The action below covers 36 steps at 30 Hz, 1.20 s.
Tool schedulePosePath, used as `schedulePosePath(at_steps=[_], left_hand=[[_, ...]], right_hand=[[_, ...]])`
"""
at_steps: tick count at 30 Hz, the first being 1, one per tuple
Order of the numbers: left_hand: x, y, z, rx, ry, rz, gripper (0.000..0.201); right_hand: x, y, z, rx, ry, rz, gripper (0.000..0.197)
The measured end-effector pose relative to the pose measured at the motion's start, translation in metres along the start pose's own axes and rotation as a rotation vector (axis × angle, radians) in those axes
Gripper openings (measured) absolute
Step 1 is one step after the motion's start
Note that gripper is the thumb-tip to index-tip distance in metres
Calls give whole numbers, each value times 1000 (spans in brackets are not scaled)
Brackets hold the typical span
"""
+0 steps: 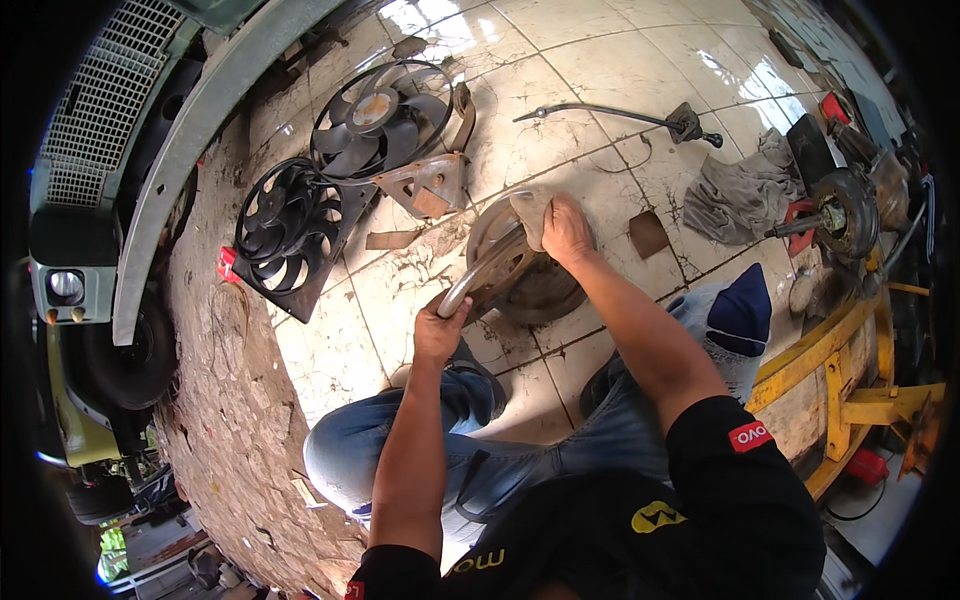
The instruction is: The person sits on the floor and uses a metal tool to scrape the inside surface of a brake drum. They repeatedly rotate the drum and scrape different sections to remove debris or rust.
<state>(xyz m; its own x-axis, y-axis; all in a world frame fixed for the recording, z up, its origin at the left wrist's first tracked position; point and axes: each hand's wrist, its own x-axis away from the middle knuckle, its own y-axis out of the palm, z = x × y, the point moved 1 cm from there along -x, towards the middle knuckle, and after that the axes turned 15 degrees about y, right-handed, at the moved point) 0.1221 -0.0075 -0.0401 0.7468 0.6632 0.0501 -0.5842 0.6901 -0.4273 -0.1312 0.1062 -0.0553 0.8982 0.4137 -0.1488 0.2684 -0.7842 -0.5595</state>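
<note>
A dished round metal disc (478,274), like a wheel rim, is tilted up on edge between my knees. My left hand (438,330) is closed round its near left edge. My right hand (567,232) grips a beige rag (530,215) at the disc's far right edge. Behind and below the disc, a second round rusty-brown metal part (545,290) rests on the tiled floor, partly hidden by the disc and my right arm.
Two black radiator fans (365,135) (285,220) lie at the far left beside a triangular metal bracket (428,185). Farther right are a lever rod (620,112), a grey cloth (740,190), a brown square piece (648,234) and a yellow metal frame (815,350). A vehicle bumper (185,150) stands at left.
</note>
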Motion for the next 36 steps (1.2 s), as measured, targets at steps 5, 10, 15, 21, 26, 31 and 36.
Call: schedulePosePath(at_steps=[5,10,15,21,26,31,36], left_hand=[[-4,4,-6,67,80,-70,36],[-15,3,-5,-64,-133,-207,91],[-22,16,10,-262,172,-231,95],[-24,18,58,-266,127,-426,48],[-21,18,36,-189,517,-307,35],[-21,9,36,-266,222,-359,52],[-21,10,54,-301,115,-408,61]], right_hand=[[-2,-16,6,-45,-224,82,26],[4,-34,-39,128,-386,105,24],[45,-25,-75,271,-538,-15,32],[67,-25,-86,213,-554,-28,31],[71,-21,-85,225,-547,-279,27],[15,-16,-38,130,-397,-37,26],[-33,-4,65,-174,443,-387,44]])
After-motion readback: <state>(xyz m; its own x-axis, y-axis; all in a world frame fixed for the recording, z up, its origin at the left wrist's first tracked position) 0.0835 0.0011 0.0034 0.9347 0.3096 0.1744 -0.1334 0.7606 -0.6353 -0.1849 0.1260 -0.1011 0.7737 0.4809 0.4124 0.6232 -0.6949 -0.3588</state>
